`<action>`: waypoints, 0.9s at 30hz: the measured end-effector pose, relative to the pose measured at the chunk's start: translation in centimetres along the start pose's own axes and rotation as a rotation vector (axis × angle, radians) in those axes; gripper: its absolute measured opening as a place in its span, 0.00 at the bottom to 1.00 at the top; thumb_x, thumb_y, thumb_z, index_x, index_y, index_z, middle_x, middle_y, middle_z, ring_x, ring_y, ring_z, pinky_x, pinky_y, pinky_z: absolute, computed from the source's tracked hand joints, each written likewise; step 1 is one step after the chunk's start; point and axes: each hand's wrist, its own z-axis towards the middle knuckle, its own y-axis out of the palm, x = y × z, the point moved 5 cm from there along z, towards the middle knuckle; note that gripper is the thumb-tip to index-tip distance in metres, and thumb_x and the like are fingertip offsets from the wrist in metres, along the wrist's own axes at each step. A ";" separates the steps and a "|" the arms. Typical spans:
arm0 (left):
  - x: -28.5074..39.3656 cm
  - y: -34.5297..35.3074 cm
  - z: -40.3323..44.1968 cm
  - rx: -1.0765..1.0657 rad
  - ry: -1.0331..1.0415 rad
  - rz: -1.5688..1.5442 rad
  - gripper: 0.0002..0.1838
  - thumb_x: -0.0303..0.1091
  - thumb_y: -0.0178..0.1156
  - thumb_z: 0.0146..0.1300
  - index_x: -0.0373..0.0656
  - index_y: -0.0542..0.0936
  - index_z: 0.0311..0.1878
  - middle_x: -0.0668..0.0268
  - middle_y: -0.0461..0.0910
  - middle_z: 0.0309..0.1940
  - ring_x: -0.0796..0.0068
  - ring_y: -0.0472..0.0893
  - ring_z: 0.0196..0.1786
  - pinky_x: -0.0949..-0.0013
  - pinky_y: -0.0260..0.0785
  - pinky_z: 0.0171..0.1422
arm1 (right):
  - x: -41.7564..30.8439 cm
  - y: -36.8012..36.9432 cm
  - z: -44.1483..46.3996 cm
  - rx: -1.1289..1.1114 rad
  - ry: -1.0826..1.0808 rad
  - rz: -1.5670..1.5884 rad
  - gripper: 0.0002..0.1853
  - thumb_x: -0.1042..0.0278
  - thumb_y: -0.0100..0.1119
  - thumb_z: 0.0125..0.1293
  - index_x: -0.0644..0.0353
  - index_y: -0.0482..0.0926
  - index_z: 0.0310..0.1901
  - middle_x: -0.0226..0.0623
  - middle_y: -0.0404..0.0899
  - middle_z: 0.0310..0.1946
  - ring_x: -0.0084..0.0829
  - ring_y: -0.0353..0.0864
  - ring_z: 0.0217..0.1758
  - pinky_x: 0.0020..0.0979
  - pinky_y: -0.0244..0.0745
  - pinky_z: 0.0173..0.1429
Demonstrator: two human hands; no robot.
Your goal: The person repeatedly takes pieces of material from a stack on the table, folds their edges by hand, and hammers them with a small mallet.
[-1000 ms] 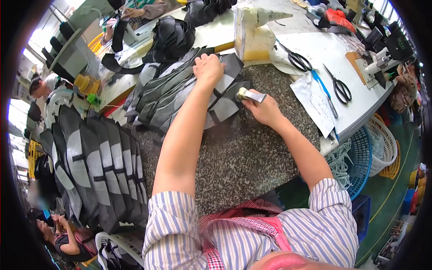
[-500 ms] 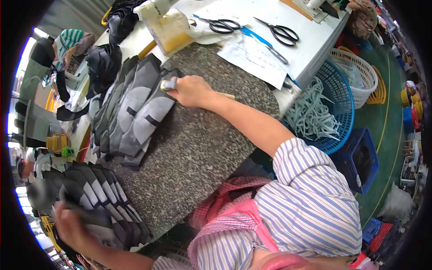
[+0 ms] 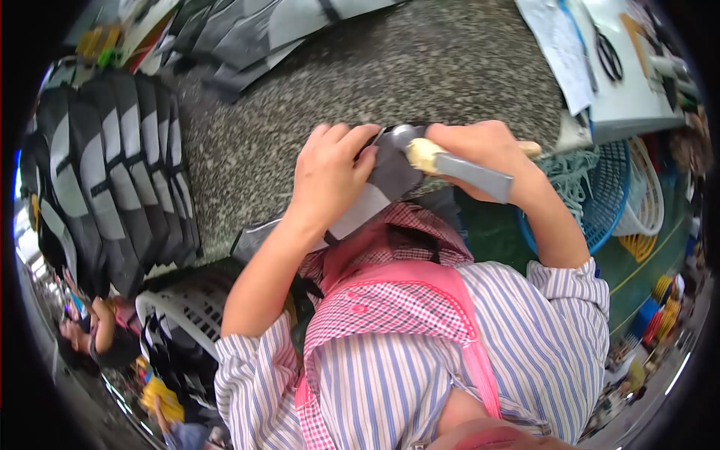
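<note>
In front of my chest, at the near edge of the stone slab [image 3: 247, 161], lies a flat black-and-grey material piece [image 3: 394, 174]. My left hand [image 3: 328, 176] is closed on its far edge, thumb bent toward the fingertips. My right hand [image 3: 480, 146] is wrapped round a hammer [image 3: 474, 177] with a wooden handle. The hammer's round face is close to the piece's far edge beside my left fingers; whether they touch I cannot tell. The right fingertips are partly hidden behind the hammer head.
An overlapping stack of black-and-grey pieces [image 3: 112, 176] lies at left, with more pieces [image 3: 247, 34] at the slab's far side. Paper [image 3: 559, 56] and scissors [image 3: 608, 57] lie at far right. Baskets stand below: a blue one [image 3: 611, 199] with pale strips, and a white one [image 3: 176, 300].
My left hand has come from the left stack to the slab's near edge with a piece. My right hand has brought the hammer nearer my body. The view has tilted down.
</note>
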 end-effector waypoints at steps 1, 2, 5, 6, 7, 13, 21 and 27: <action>-0.3 -0.3 0.6 -0.007 0.069 -0.021 0.13 0.27 0.65 0.54 0.45 0.83 0.44 0.64 0.75 0.33 0.64 0.75 0.39 0.64 0.70 0.44 | 0.2 0.3 0.0 -0.008 0.037 -0.014 0.11 0.62 0.63 0.56 0.54 0.73 0.36 0.38 0.79 0.27 0.44 0.81 0.32 0.41 0.74 0.33; -0.3 -0.5 0.9 -0.014 0.144 -0.049 0.12 0.27 0.67 0.52 0.45 0.84 0.43 0.64 0.76 0.33 0.65 0.75 0.40 0.64 0.70 0.44 | 0.1 0.4 0.2 -0.021 0.028 0.006 0.11 0.62 0.63 0.56 0.54 0.73 0.36 0.38 0.78 0.27 0.44 0.81 0.32 0.41 0.73 0.33; -1.5 0.0 2.1 -0.138 0.097 -0.188 0.11 0.27 0.69 0.48 0.44 0.85 0.38 0.67 0.77 0.35 0.66 0.74 0.43 0.65 0.71 0.46 | 0.3 0.1 0.4 -0.037 0.036 0.051 0.11 0.63 0.63 0.56 0.55 0.72 0.36 0.38 0.77 0.27 0.44 0.81 0.32 0.40 0.73 0.32; -1.6 0.0 2.2 -0.135 0.145 -0.168 0.11 0.27 0.70 0.47 0.45 0.86 0.36 0.68 0.79 0.37 0.67 0.75 0.43 0.65 0.72 0.45 | 0.3 0.0 0.4 -0.036 0.042 0.073 0.11 0.63 0.63 0.56 0.55 0.72 0.36 0.39 0.77 0.27 0.44 0.81 0.32 0.40 0.73 0.32; -1.9 0.0 2.2 -0.112 0.159 -0.197 0.10 0.27 0.70 0.46 0.45 0.85 0.35 0.68 0.79 0.36 0.66 0.75 0.43 0.64 0.71 0.46 | 0.4 0.0 0.5 -0.035 0.049 0.094 0.11 0.64 0.63 0.55 0.55 0.72 0.35 0.39 0.76 0.26 0.44 0.80 0.32 0.40 0.73 0.32; -2.3 0.0 1.7 0.013 0.373 -0.217 0.10 0.28 0.72 0.42 0.47 0.85 0.31 0.71 0.78 0.33 0.67 0.76 0.40 0.64 0.68 0.42 | 0.8 -0.3 0.8 0.023 0.078 0.253 0.12 0.63 0.66 0.54 0.56 0.76 0.38 0.38 0.78 0.28 0.43 0.81 0.32 0.36 0.75 0.33; -2.0 0.0 1.2 0.017 0.591 -0.007 0.12 0.33 0.66 0.44 0.50 0.83 0.36 0.72 0.76 0.34 0.69 0.76 0.40 0.65 0.62 0.39 | -2.4 -2.9 2.3 0.187 0.095 0.098 0.17 0.67 0.67 0.55 0.61 0.77 0.45 0.41 0.80 0.30 0.41 0.84 0.32 0.34 0.75 0.35; -3.1 -0.3 1.3 0.028 0.424 -0.090 0.14 0.36 0.70 0.41 0.53 0.84 0.36 0.72 0.76 0.37 0.65 0.75 0.46 0.60 0.63 0.47 | -2.3 -0.8 3.7 -0.186 0.211 0.013 0.16 0.69 0.69 0.48 0.59 0.73 0.38 0.40 0.75 0.23 0.43 0.80 0.27 0.39 0.72 0.30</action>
